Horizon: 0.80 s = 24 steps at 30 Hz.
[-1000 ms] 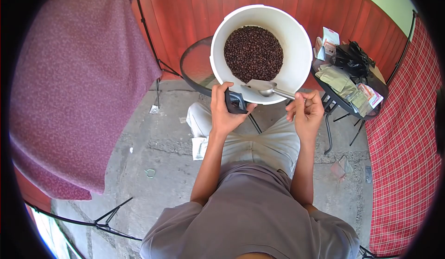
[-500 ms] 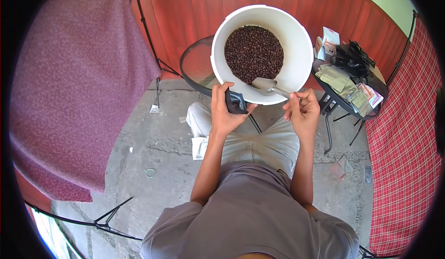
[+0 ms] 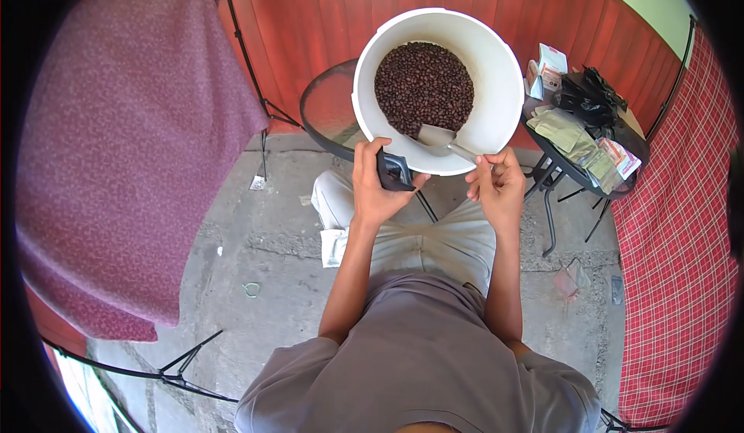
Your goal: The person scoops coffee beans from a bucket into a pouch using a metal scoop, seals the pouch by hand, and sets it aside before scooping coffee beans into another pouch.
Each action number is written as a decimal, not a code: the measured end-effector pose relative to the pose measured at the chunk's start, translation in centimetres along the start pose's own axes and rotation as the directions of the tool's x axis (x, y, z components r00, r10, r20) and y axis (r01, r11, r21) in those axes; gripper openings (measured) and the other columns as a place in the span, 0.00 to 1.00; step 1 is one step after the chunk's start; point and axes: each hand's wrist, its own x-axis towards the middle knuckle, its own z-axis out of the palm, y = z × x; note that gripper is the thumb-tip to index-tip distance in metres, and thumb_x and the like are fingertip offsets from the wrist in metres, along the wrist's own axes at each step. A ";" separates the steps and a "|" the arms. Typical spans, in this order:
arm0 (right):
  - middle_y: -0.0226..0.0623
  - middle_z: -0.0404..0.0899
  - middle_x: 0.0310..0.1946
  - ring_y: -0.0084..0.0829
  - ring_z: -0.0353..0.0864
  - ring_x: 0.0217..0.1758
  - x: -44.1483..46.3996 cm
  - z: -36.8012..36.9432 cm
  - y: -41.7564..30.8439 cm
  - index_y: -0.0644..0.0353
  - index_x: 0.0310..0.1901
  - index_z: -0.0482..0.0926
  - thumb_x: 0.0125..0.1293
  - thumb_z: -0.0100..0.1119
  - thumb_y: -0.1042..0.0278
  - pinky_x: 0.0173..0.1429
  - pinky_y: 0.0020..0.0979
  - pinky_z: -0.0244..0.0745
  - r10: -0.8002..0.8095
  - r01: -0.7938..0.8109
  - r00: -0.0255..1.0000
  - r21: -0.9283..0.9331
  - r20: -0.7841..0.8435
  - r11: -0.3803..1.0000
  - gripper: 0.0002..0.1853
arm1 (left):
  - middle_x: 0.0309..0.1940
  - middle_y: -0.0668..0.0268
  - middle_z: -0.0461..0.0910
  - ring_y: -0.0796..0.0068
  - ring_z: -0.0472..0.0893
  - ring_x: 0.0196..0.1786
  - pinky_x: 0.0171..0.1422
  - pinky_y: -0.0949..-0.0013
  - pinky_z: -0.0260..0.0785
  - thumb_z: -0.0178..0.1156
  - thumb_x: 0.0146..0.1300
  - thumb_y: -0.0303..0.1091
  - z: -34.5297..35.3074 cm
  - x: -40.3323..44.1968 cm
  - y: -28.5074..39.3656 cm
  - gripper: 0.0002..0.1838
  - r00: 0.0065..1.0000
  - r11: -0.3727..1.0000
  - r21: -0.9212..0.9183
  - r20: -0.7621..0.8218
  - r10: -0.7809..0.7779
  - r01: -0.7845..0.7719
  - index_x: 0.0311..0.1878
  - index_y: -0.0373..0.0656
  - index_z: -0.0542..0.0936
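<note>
A white bucket (image 3: 496,69) stands on the glass table, with dark roasted coffee beans (image 3: 425,84) in its bottom. My left hand (image 3: 375,187) is at the bucket's near rim, its thumb and fingers around a small black pouch (image 3: 395,173) whose mouth gapes upward. Whether anything lies inside the pouch I cannot tell. Closed on the handle of a metal scoop (image 3: 435,135), my right hand (image 3: 500,189) is just beyond the near right rim. The scoop's blade rests at the near edge of the beans.
The round glass table (image 3: 329,111) is partly behind the bucket. To the right, a small dark table (image 3: 554,150) bears a black plastic bag (image 3: 587,100), greenish pouches (image 3: 562,133) and printed packets (image 3: 616,158). Purple cloth (image 3: 139,146) hangs left, red checked cloth (image 3: 678,239) right.
My right hand and the scoop have shifted slightly left, and the blade now sits flatter against the edge of the beans. My left hand with the pouch has stayed in place.
</note>
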 end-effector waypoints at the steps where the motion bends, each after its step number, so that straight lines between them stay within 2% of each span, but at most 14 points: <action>1: 0.35 0.80 0.21 0.16 0.75 0.16 0.0 0.1 0.0 0.64 0.41 0.70 0.72 0.57 0.74 0.19 0.19 0.67 -0.001 0.001 1.000 -0.005 -0.002 1.000 0.06 | 0.41 0.62 0.72 0.63 0.76 0.41 0.46 0.62 0.71 0.84 0.33 0.36 0.0 0.0 0.0 0.43 1.000 1.000 -0.004 0.000 -0.001 0.001 0.55 0.43 0.71; 19: 0.36 0.80 0.21 0.17 0.76 0.17 0.0 -0.8 -0.3 0.64 0.37 0.68 0.72 0.57 0.72 0.18 0.19 0.67 -0.048 0.049 0.997 0.016 -0.058 0.999 0.08 | 0.40 0.62 0.72 0.64 0.76 0.40 0.45 0.63 0.71 0.84 0.33 0.36 0.0 0.1 0.1 0.42 1.000 1.000 0.010 -0.011 0.000 0.001 0.54 0.43 0.72; 24: 0.37 0.80 0.21 0.17 0.76 0.16 0.0 -1.2 -0.6 0.63 0.37 0.68 0.72 0.58 0.73 0.18 0.19 0.67 -0.105 0.111 0.992 0.082 -0.075 0.990 0.09 | 0.42 0.59 0.70 0.59 0.75 0.40 0.43 0.60 0.71 0.83 0.35 0.36 -0.1 0.1 -0.1 0.43 1.000 1.000 0.006 -0.002 0.020 -0.020 0.56 0.42 0.71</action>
